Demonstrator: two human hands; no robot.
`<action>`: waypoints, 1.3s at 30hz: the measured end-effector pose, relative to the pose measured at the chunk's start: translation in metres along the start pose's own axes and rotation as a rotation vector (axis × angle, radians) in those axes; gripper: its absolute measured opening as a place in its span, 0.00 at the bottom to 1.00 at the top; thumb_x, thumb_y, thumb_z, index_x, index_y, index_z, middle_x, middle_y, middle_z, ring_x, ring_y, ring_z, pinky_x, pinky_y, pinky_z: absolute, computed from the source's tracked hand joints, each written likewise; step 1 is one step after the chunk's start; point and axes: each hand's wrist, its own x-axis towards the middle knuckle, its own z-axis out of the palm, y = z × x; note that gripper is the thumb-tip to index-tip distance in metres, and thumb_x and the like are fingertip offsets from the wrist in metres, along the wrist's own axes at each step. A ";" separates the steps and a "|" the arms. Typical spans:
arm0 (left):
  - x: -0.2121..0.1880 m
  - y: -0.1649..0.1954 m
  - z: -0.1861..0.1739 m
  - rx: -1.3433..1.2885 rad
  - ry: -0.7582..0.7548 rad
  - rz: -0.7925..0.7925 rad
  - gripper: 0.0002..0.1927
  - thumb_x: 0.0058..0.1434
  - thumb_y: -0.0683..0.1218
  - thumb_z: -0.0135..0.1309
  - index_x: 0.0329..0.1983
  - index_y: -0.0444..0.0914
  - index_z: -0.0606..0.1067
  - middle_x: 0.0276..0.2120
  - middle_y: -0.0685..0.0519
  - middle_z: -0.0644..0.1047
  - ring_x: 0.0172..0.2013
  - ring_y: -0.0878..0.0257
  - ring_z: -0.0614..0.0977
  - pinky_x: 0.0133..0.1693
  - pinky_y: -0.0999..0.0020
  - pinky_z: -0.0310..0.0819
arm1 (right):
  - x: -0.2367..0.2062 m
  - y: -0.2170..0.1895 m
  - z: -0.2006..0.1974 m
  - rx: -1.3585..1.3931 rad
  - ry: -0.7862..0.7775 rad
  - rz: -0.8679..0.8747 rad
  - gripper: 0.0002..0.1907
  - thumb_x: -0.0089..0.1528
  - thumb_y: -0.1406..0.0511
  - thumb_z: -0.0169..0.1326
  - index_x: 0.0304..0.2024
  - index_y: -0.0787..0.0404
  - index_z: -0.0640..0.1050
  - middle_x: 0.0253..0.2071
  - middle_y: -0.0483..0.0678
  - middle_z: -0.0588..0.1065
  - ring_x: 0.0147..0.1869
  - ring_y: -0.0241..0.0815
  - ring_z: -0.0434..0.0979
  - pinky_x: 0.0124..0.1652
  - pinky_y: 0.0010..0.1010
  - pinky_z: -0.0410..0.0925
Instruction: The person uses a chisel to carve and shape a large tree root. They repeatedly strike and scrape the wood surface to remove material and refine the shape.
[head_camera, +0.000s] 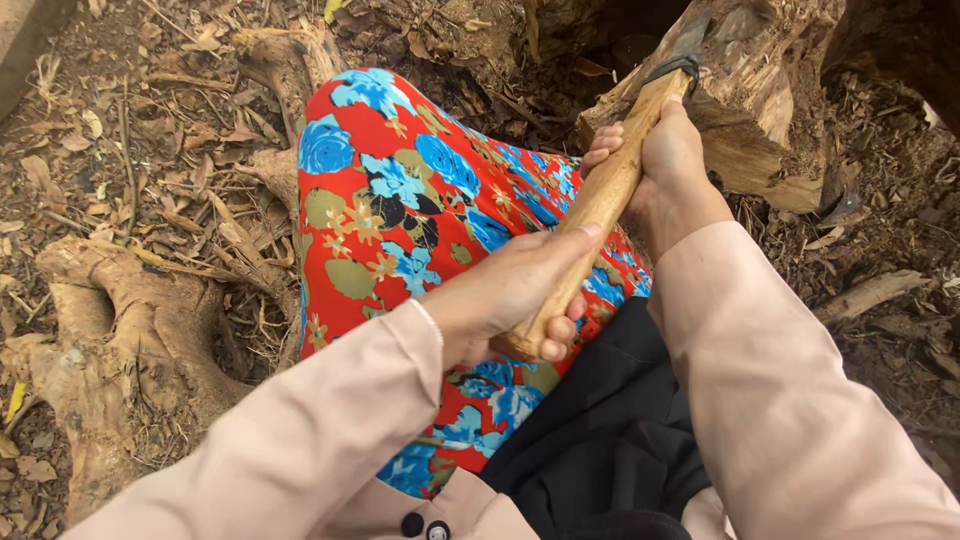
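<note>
Now we grip the handle (600, 200) tight, left hand (510, 290) low, right hand (665, 160) high, so the blade (690, 40) stays in the log (750, 110), upper right.

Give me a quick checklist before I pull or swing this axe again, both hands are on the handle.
1. Left hand wrapped round the butt of the wooden handle: ok.
2. Right hand closed just under the axe head: ok.
3. Blade seated in the log: ok.
4. Head tight on handle: cannot tell.
5. Knee in floral fabric clear of the handle's path: not ok, directly beneath.
</note>
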 end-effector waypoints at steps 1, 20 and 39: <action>-0.013 0.004 -0.006 -0.020 -0.021 -0.022 0.22 0.67 0.62 0.47 0.42 0.38 0.65 0.24 0.52 0.68 0.15 0.68 0.68 0.15 0.71 0.66 | -0.008 0.008 0.006 -0.008 0.025 -0.029 0.34 0.68 0.38 0.32 0.32 0.61 0.61 0.24 0.46 0.63 0.24 0.38 0.62 0.25 0.32 0.64; 0.071 0.058 0.044 -0.348 -0.149 -0.075 0.18 0.69 0.60 0.44 0.47 0.42 0.61 0.28 0.49 0.68 0.21 0.63 0.70 0.21 0.68 0.67 | 0.039 -0.067 0.021 -0.125 -0.043 0.047 0.28 0.73 0.43 0.34 0.37 0.60 0.63 0.26 0.43 0.63 0.26 0.36 0.63 0.27 0.30 0.65; -0.021 0.087 -0.063 0.055 -0.105 -0.303 0.22 0.69 0.64 0.46 0.43 0.40 0.64 0.26 0.54 0.68 0.18 0.71 0.68 0.16 0.77 0.64 | 0.018 0.041 0.059 0.003 0.232 -0.115 0.31 0.70 0.41 0.30 0.32 0.60 0.62 0.24 0.47 0.63 0.24 0.39 0.62 0.26 0.33 0.65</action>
